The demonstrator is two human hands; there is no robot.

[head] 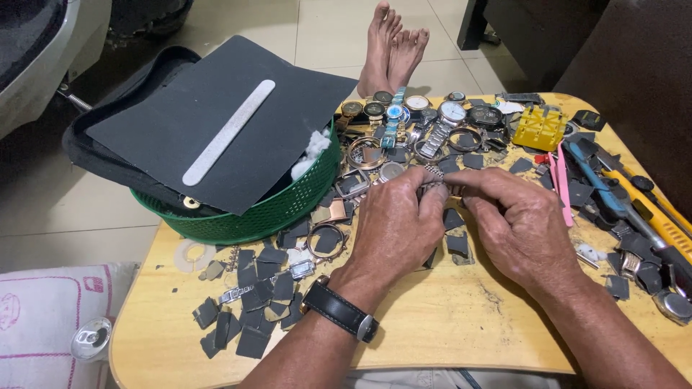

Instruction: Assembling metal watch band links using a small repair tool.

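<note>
My left hand [398, 229] and my right hand [516, 225] meet over the middle of a small wooden table [447, 324]. Together their fingertips pinch a metal watch bracelet [437, 188], mostly hidden by the fingers. A black-strapped wristwatch [339, 310] is on my left wrist. Dark grey square scraps [252, 302] and loose watch cases [326, 239] lie around the hands. Several wristwatches [425, 115] lie in a heap at the table's far edge.
A green basket [267, 212] stands at the table's left, covered by a black zip case with a pale file [229, 131] on it. Yellow holder [539, 128], pink tweezers [562, 189] and a yellow-handled tool [652, 209] lie right. Another person's bare feet [393, 47] rest beyond. A can [91, 337] sits lower left.
</note>
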